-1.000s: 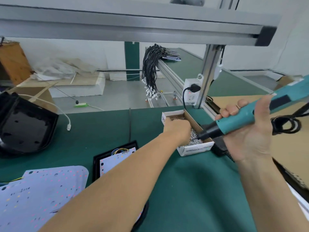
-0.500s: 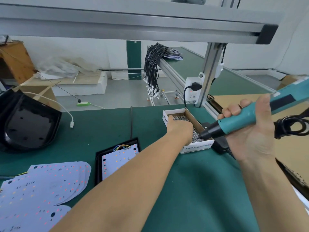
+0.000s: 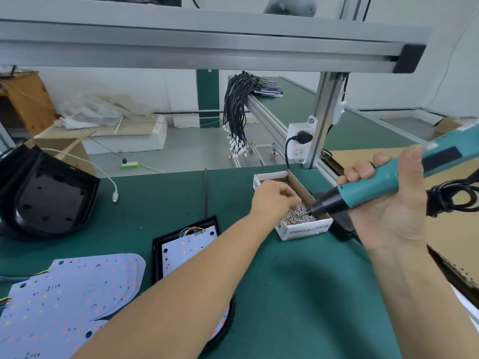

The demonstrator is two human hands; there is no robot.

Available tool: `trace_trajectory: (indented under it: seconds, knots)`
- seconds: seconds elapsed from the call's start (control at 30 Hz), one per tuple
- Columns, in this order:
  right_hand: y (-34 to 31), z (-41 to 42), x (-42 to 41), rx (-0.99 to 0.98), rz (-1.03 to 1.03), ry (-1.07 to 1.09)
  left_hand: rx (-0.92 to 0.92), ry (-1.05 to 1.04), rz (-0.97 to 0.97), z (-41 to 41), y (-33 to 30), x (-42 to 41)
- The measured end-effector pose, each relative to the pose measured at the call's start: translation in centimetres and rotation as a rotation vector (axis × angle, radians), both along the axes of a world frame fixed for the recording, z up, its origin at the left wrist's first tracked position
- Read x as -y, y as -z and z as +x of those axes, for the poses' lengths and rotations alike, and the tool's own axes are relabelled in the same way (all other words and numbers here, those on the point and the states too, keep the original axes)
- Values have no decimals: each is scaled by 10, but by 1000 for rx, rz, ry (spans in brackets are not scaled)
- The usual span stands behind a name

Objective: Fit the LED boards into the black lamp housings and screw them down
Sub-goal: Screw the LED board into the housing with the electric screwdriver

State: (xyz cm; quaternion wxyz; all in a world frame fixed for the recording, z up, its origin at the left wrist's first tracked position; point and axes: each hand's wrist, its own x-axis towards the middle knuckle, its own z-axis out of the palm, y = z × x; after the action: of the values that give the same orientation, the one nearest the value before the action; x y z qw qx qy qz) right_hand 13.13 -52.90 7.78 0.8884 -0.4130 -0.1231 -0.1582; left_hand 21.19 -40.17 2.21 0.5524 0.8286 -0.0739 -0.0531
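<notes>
Two housings (image 3: 46, 195) | left hand (image 3: 274, 200) pinching in screw box (image 3: 303, 230) | right hand (image 3: 386, 211) grips screwdriver (image 3: 373, 187)

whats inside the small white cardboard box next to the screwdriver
The white box holds a heap of small silver screws. The left hand reaches into it and covers the middle, and the screwdriver tip dips in, so the bottom stays hidden.

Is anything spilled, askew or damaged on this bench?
Nothing stands out. The screws sit inside their box, the LED board lies in its housing, and spare boards are stacked loosely at the near left.
</notes>
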Motion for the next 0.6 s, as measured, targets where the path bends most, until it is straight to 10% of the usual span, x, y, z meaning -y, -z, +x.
trace_trajectory:
  seconds: [0.23, 0.6]
  knots:
    - [-4, -7, -14, 46, 69, -95, -384, -34, -753, -51, -18, -71]
    - [-10, -21, -102, 82, 101, -367, -400, -161, -1029, -132, -19, -164]
